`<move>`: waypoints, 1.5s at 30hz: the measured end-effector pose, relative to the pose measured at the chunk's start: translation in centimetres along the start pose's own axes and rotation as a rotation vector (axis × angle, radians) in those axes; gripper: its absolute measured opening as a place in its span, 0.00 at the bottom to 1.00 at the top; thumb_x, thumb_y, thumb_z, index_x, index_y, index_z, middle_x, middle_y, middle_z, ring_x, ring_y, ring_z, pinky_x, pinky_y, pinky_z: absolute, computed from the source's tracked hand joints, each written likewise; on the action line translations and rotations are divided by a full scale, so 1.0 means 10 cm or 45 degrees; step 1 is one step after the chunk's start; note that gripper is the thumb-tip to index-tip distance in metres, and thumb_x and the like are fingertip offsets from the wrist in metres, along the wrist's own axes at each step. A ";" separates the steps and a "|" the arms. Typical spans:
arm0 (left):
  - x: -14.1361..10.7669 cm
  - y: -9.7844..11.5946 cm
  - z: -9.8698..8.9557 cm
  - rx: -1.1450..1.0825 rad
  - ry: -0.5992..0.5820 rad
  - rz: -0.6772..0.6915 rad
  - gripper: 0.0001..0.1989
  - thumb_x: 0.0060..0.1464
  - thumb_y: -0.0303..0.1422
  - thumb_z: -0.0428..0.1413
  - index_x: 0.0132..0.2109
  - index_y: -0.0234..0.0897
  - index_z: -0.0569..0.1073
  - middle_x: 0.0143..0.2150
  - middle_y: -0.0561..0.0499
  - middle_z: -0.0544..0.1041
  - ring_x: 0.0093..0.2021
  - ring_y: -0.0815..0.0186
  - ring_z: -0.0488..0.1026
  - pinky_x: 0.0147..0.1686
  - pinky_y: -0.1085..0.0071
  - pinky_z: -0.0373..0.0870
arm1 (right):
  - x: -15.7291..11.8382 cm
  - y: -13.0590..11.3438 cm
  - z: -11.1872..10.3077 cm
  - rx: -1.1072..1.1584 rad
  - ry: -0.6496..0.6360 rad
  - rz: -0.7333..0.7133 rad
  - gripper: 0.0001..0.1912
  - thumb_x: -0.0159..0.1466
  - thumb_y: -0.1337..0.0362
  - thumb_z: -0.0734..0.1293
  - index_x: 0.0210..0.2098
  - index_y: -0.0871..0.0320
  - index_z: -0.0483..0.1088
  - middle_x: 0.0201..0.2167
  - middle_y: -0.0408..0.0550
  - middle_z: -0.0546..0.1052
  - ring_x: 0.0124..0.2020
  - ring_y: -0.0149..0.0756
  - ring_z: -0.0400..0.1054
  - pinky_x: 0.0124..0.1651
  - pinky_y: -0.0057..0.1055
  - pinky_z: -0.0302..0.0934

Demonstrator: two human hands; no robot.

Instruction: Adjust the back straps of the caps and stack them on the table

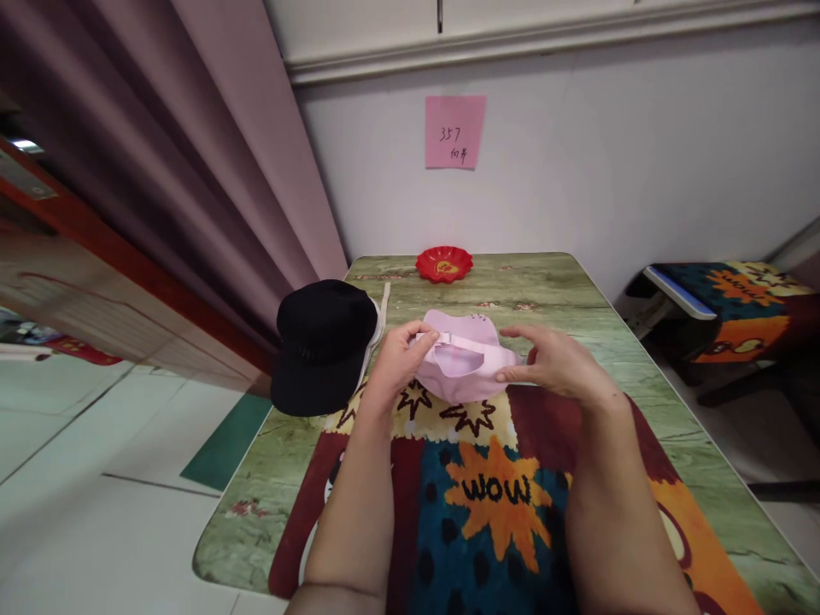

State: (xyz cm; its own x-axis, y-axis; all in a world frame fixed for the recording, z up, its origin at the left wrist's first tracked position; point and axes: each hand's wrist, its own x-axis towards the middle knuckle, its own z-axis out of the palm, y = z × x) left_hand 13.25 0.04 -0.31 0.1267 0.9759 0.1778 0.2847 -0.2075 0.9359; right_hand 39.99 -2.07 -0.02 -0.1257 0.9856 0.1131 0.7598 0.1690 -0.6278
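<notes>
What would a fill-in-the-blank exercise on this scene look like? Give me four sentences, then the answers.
1. The pink cap is between the left hand and right hand, with its buckle nearer the ____ hand.
2. The darker cap is ____ in colour.
3. The scalloped dish at the far end of the table is mainly ____.
4. The orange burst on the mat bears the word ____.

Missing words: left; black; red; WOW.

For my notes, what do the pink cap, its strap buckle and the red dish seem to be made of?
Pink cap: probably woven fabric such as cotton, matte, with soft creases.
Strap buckle: perhaps metal, from its greyish, silvery look, but too small to be sure.
Red dish: likely glossy moulded plastic, given its even colour and scalloped rim.
</notes>
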 end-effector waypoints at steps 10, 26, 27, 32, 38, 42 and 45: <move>0.07 -0.17 0.11 -0.091 0.131 0.005 0.11 0.53 0.40 0.61 0.32 0.36 0.77 0.27 0.55 0.73 0.27 0.70 0.65 0.29 0.74 0.61 | 0.22 -0.07 0.31 -0.023 0.015 0.048 0.06 0.56 0.62 0.73 0.34 0.55 0.76 0.28 0.44 0.78 0.31 0.39 0.71 0.32 0.30 0.55; 0.06 -0.07 0.19 -0.040 0.109 0.208 0.09 0.57 0.37 0.58 0.35 0.36 0.77 0.31 0.52 0.77 0.33 0.67 0.71 0.38 0.71 0.67 | 0.21 -0.34 0.52 0.011 0.328 -0.380 0.15 0.66 0.58 0.70 0.51 0.50 0.76 0.50 0.49 0.82 0.52 0.49 0.74 0.65 0.55 0.48; 0.06 -0.07 0.20 -0.039 0.108 0.208 0.09 0.57 0.37 0.58 0.35 0.36 0.77 0.32 0.52 0.77 0.33 0.66 0.71 0.38 0.71 0.67 | 0.22 -0.36 0.55 0.043 0.324 -0.377 0.15 0.66 0.59 0.70 0.52 0.50 0.75 0.50 0.48 0.82 0.51 0.48 0.75 0.66 0.56 0.47; 0.06 -0.06 0.20 -0.050 0.091 0.206 0.08 0.56 0.36 0.59 0.35 0.35 0.77 0.34 0.51 0.79 0.35 0.65 0.73 0.39 0.71 0.69 | 0.21 -0.41 0.60 0.102 0.365 -0.421 0.14 0.67 0.60 0.68 0.52 0.48 0.76 0.45 0.46 0.83 0.48 0.44 0.76 0.68 0.54 0.47; 0.06 -0.05 0.18 -0.046 0.063 0.194 0.09 0.57 0.36 0.57 0.36 0.36 0.77 0.33 0.51 0.79 0.35 0.65 0.73 0.39 0.71 0.69 | 0.21 -0.43 0.56 0.107 0.336 -0.414 0.11 0.67 0.59 0.68 0.47 0.47 0.79 0.42 0.45 0.84 0.46 0.44 0.76 0.67 0.55 0.47; 0.05 -0.07 0.18 -0.035 0.024 0.187 0.09 0.59 0.36 0.56 0.37 0.36 0.77 0.35 0.51 0.79 0.37 0.65 0.74 0.41 0.70 0.69 | 0.20 -0.44 0.56 0.104 0.316 -0.393 0.11 0.67 0.58 0.67 0.48 0.46 0.79 0.43 0.44 0.84 0.47 0.44 0.77 0.66 0.55 0.48; 0.05 -0.07 0.18 -0.053 0.007 0.176 0.10 0.60 0.37 0.55 0.38 0.36 0.78 0.36 0.50 0.80 0.37 0.64 0.74 0.42 0.69 0.70 | 0.20 -0.43 0.56 0.103 0.313 -0.392 0.11 0.68 0.58 0.67 0.48 0.47 0.79 0.44 0.44 0.84 0.47 0.44 0.77 0.66 0.54 0.49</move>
State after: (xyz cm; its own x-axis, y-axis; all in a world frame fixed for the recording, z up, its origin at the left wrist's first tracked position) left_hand 14.81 0.56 -1.45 0.1569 0.9386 0.3072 0.2253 -0.3368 0.9142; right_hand 32.90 -0.75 -1.40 -0.1760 0.8594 0.4800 0.6567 0.4658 -0.5931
